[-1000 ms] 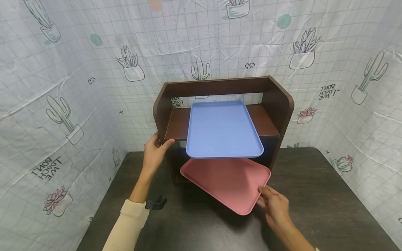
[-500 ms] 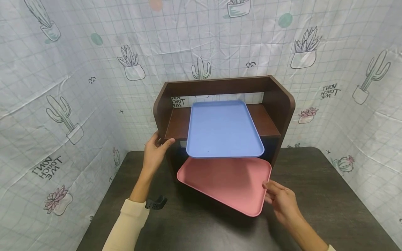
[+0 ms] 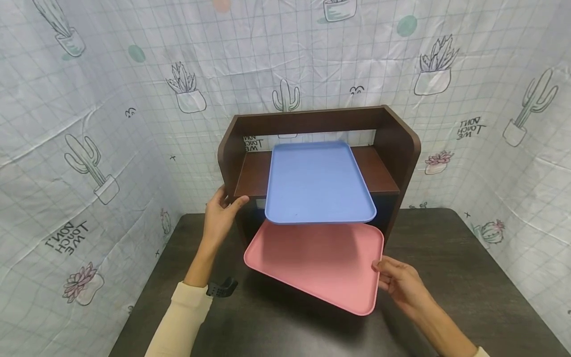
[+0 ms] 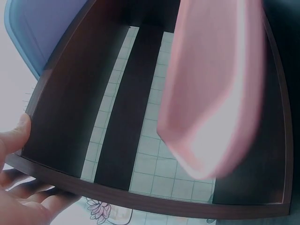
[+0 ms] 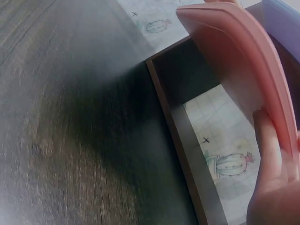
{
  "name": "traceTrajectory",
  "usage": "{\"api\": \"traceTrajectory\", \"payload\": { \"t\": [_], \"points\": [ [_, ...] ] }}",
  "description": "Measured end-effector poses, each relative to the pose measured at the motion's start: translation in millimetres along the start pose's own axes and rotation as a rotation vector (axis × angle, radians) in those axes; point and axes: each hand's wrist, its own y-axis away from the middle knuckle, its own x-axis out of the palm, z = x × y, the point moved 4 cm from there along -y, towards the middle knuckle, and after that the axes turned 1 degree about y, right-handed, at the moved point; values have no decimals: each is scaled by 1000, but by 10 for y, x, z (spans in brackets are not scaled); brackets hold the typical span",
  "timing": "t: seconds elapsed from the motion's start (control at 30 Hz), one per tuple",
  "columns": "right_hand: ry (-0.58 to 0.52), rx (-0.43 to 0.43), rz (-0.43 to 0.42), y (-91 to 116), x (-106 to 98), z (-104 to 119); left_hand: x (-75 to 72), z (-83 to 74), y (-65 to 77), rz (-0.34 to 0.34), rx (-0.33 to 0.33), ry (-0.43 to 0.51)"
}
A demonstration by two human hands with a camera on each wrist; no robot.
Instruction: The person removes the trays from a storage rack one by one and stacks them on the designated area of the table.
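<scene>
A pink tray (image 3: pixel 316 267) slants out of the lower opening of a dark brown two-level shelf (image 3: pixel 308 120), its near right corner jutting toward me. My right hand (image 3: pixel 403 285) pinches the tray's right rim, fingers underneath in the right wrist view. The tray's back part is hidden under a blue tray (image 3: pixel 318 183), which lies on the upper board and overhangs its front edge. My left hand (image 3: pixel 219 215) holds the shelf's left side panel, thumb at the front edge. In the left wrist view, the tray's blurred corner (image 4: pixel 211 150) shows before the lower opening, off the shelf's inner walls.
The shelf stands on a dark wooden table (image 3: pixel 446 277) near the back. A white grid-patterned cloth (image 3: pixel 134 74) with printed cacti hangs behind and at both sides. A black band (image 3: pixel 222 288) is around my left wrist.
My right hand has moved slightly right and drawn the pink tray further toward me, turning it a little. My left hand and the blue tray stay in place.
</scene>
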Motion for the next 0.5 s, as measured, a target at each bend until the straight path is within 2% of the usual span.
{"api": "traceTrajectory", "payload": {
  "t": [0.1,0.33,0.5],
  "points": [
    [-18,9,63,-6,6,5,-2,-11,-2,-3,-5,8],
    [-2,39,131,-21,-48,27,-10,-24,-3,-10,-2,13],
    [-53,54,216,-28,-102,24,-7,-8,1,-12,-8,22]
  ]
}}
